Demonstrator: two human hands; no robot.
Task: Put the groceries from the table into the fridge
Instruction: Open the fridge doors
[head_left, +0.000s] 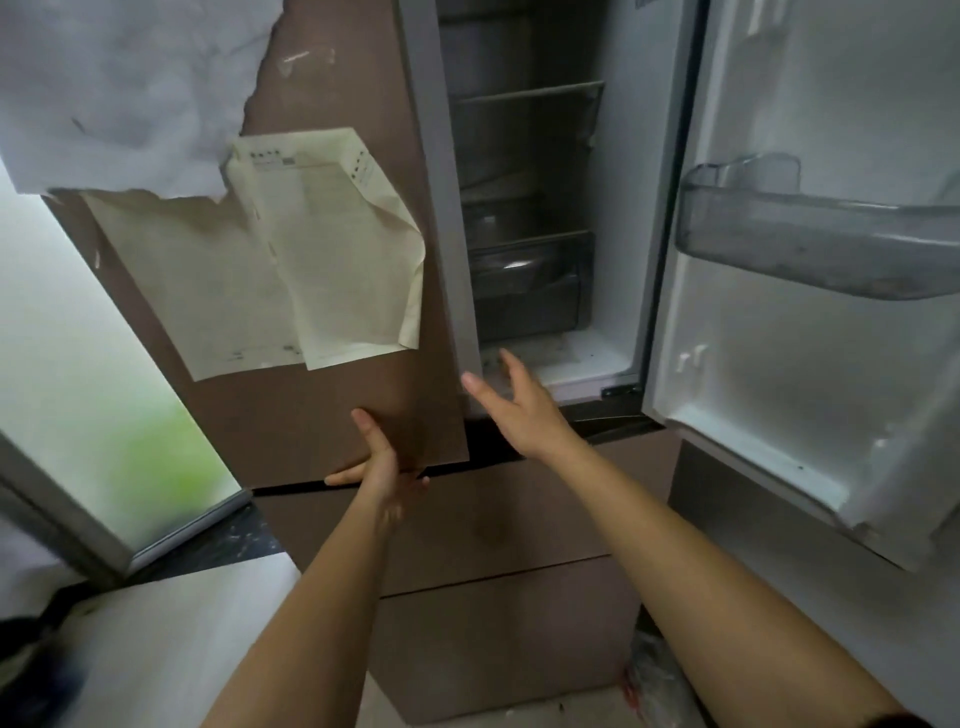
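Note:
A brown fridge stands in front of me. Its right door (800, 322) is swung wide open, showing a white inner lining and a clear door bin (810, 239). The left door (332, 405) is partly open, with yellowed papers (311, 260) stuck to its front. My left hand (382, 462) grips the bottom edge of the left door. My right hand (519, 410) hovers open at the gap between the doors, holding nothing. Inside I see wire shelves (530, 93) and a clear drawer (524, 270). No groceries show in the fridge.
Brown drawer fronts (493, 525) sit below the doors. A white table corner (171, 639) lies at lower left with a dark object on its edge. A frosted glass door (88, 395) is at left. A crumpled plastic bag (654, 680) lies on the floor.

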